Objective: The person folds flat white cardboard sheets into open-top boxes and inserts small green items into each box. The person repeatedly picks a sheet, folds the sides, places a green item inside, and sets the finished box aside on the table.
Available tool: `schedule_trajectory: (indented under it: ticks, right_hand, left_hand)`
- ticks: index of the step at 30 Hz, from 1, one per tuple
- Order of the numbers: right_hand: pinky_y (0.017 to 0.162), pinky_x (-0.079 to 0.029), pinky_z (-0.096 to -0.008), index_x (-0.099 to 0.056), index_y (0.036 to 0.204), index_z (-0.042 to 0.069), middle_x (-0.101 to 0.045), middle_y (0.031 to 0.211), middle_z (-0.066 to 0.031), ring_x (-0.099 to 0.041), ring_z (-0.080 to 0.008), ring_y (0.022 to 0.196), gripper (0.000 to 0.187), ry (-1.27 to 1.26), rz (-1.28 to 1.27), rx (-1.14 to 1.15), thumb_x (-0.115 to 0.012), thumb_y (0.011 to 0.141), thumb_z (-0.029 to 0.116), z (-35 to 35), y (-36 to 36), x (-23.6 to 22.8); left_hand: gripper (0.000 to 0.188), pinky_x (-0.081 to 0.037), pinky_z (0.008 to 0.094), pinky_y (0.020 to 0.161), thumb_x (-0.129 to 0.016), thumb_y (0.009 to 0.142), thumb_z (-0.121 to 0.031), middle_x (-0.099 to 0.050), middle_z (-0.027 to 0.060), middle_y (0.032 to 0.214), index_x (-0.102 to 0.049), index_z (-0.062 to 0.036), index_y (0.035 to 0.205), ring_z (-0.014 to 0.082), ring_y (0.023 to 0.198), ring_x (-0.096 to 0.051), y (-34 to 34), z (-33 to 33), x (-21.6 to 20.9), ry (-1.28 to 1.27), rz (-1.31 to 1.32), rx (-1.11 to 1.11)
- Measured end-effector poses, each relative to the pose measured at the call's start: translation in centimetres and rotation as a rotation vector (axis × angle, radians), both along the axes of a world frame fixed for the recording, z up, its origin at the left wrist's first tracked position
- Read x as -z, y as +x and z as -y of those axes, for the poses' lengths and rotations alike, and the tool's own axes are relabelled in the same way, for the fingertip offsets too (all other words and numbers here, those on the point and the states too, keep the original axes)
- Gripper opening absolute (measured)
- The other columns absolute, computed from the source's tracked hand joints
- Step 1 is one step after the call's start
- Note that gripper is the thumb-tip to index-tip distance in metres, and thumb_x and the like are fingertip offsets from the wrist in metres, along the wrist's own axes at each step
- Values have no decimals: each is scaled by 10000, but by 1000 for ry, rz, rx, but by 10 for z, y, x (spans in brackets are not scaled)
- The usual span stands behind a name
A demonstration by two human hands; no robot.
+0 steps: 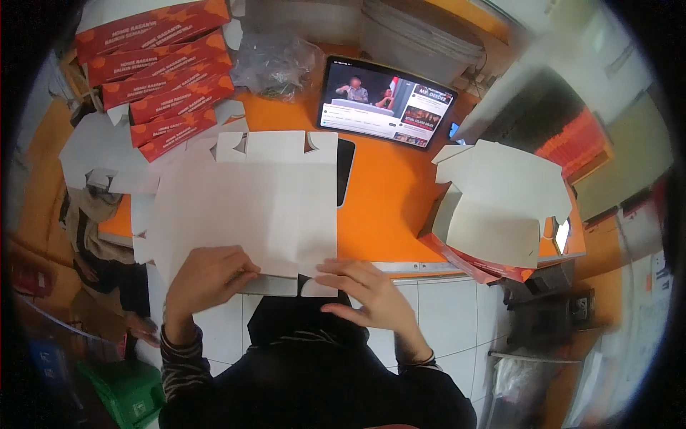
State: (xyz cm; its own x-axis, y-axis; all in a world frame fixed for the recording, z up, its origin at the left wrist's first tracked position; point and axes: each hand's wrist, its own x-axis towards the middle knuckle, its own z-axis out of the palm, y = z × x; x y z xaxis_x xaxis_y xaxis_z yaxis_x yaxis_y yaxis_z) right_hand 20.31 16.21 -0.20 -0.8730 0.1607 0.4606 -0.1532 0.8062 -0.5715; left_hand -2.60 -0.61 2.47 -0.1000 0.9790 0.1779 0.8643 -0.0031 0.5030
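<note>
Flat carton blank (246, 207) on orange table (386, 193), near edge overhanging | left hand (207, 275), right hand (364, 289) apart, pressing its near flaps, likely creasing | folded carton (500, 207) right of blank | tablet (386, 100) beyond.

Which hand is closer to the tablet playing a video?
The right hand. It rests on the flat cardboard sheet's near edge, almost straight below the tablet. The left hand sits on the same edge, farther off to the left.
</note>
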Motion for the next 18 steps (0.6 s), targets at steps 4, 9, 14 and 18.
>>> schedule_trajectory:
  ticks: [4, 9, 14, 18]
  right_hand:
    - [861, -460, -360, -615, 1025, 52, -608, 1079, -85, -564, -255, 1034, 324, 14, 3, -89, -707, 771, 232, 3, -11, 1]
    - [834, -457, -356, -625, 987, 50, -619, 1052, -82, -577, -249, 1000, 306, -56, -118, -110, -725, 745, 208, 1, -17, -7]
    - [888, -408, -428, -648, 901, 49, -628, 1029, -84, -582, -264, 1012, 221, -30, -306, 17, -724, 732, 170, -8, -42, -21]
    - [940, -351, -452, -674, 813, 87, -639, 1036, -76, -564, -283, 1062, 132, -131, -419, -62, -721, 717, 164, -20, -70, -7]
  left_hand:
    - [115, -474, 289, 581, -720, 725, -95, -622, 65, 720, -624, -53, 770, 204, 636, -611, -11, -8, -14, -62, 152, 22]
    - [111, -469, 243, 633, -723, 748, -82, -643, 26, 733, -638, -27, 794, 109, 670, -597, -24, -11, -20, -102, 600, -121]
    - [151, -470, 225, 708, -699, 767, -56, -642, 34, 842, -634, -18, 898, 106, 778, -596, -33, -1, -21, 9, 954, -224]
    - [194, -475, 226, 737, -655, 822, -69, -628, 62, 925, -586, -26, 998, 113, 817, -601, -38, 12, 3, 185, 1336, -223]
